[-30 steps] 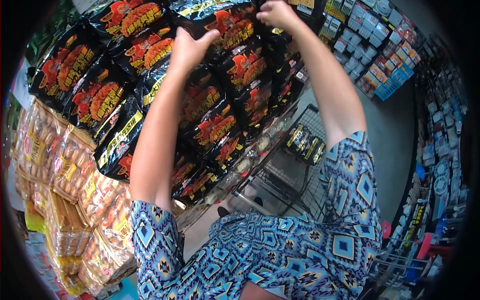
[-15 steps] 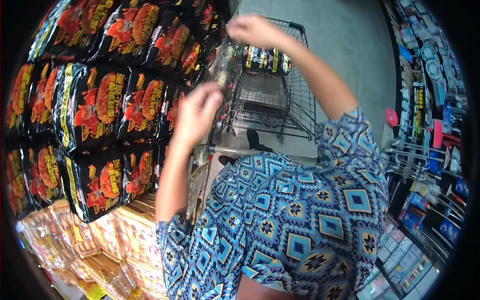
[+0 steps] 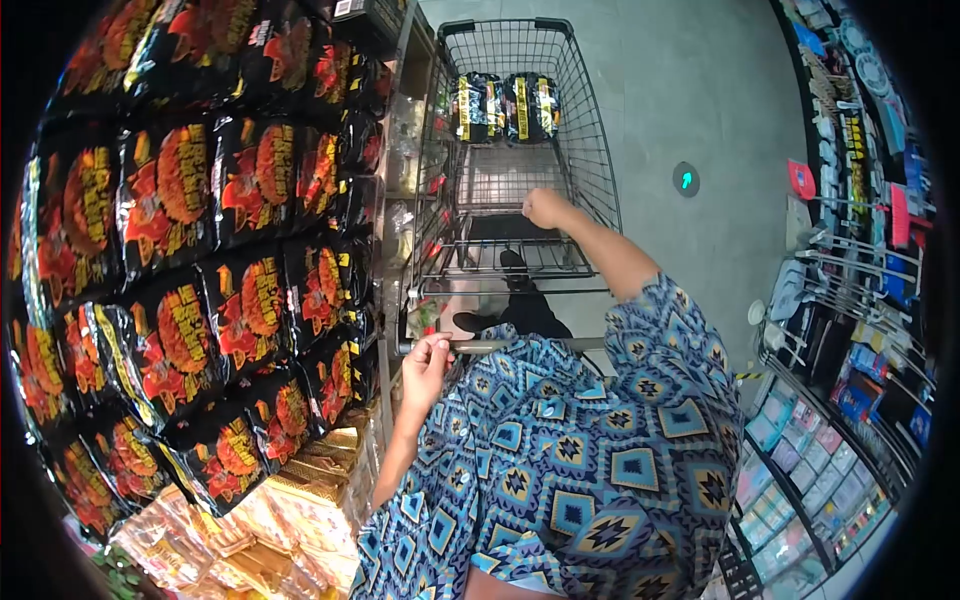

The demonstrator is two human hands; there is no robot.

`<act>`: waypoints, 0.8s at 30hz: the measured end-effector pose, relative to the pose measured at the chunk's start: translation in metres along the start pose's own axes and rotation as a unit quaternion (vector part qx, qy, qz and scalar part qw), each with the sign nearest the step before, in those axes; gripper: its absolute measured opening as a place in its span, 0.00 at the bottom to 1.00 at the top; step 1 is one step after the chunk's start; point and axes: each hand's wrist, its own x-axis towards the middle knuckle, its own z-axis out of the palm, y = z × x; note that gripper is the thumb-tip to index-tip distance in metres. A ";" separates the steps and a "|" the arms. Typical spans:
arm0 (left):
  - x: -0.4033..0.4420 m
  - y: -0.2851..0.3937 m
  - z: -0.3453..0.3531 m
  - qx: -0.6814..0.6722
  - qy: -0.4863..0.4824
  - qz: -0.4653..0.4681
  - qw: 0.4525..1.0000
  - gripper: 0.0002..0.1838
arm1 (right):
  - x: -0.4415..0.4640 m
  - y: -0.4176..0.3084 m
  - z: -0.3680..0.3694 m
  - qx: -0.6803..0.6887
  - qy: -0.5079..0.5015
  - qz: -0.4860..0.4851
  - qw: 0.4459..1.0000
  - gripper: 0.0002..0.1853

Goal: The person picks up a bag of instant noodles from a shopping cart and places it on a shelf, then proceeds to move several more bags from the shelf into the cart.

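Observation:
My left hand (image 3: 425,366) is closed at the left end of the shopping cart's handle bar (image 3: 480,346); whether it grips the bar is unclear. Its thumb and fingers are pressed together. My right hand (image 3: 546,209) hovers over the inside of the wire cart (image 3: 600,165), its fingers curled, with no object visible in it. Two black packs with yellow and white labels, a left one (image 3: 479,108) and a right one (image 3: 531,107), lie side by side at the cart's far end.
Black noodle-like packs (image 3: 178,325) are stacked high along the left, above clear-wrapped golden packages (image 3: 290,510). Racks of household goods (image 3: 870,280) line the right. Grey floor (image 3: 690,90) with a round green arrow marker (image 3: 686,180) lies between. My feet are behind the cart.
Both hands have come down and away from the stacked packs, the left to the cart's handle end, the right over the cart. The view has turned toward the cart and aisle.

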 end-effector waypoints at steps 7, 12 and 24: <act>0.014 0.022 0.015 0.040 0.007 -0.031 0.999 0.11 | 0.092 0.066 -0.005 0.013 0.119 0.269 0.956 0.11; 0.013 0.034 0.024 0.044 0.021 -0.084 0.995 0.12 | 0.134 0.063 -0.022 -0.172 0.260 0.129 0.941 0.10; 0.039 0.049 0.036 0.078 -0.010 -0.078 0.994 0.12 | 0.143 0.058 -0.012 -0.352 0.092 -0.063 0.929 0.06</act>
